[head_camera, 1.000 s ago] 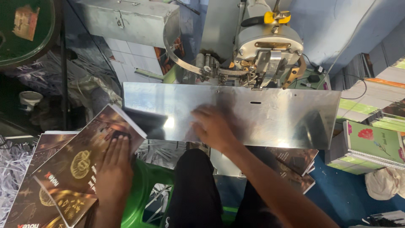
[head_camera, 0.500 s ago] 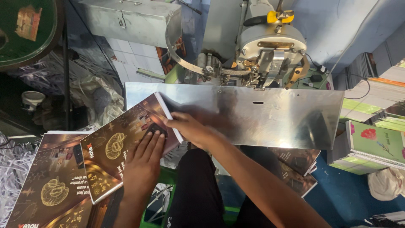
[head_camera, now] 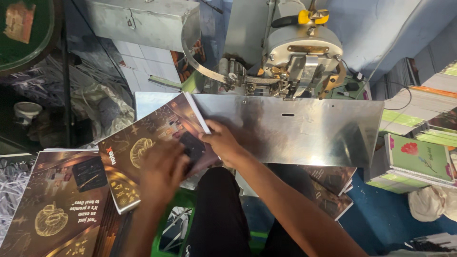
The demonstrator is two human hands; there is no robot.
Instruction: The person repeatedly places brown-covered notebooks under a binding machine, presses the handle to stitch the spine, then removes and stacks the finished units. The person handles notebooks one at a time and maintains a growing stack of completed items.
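Note:
A dark brown notebook cover [head_camera: 147, 143] with gold drawings lies partly on the left end of the shiny metal machine table [head_camera: 309, 128]. My left hand [head_camera: 162, 173] presses flat on its near half. My right hand [head_camera: 220, 143] grips its right edge near the white spine. Behind the table stands a stitching machine head [head_camera: 300, 52] with a yellow knob. A stack of the same brown covers [head_camera: 62, 204] lies at the lower left.
Stacks of green notebooks [head_camera: 419, 162] sit at the right, and more brown covers [head_camera: 333, 190] lie under the table. A grey metal box [head_camera: 138, 21] hangs at the back left. Shredded paper [head_camera: 12, 190] lies at the far left. A green crate [head_camera: 176, 228] is by my legs.
The brown cover has come off the left stack and moved right onto the metal table. My right hand left the table's middle and took the cover's edge; my left hand followed with it.

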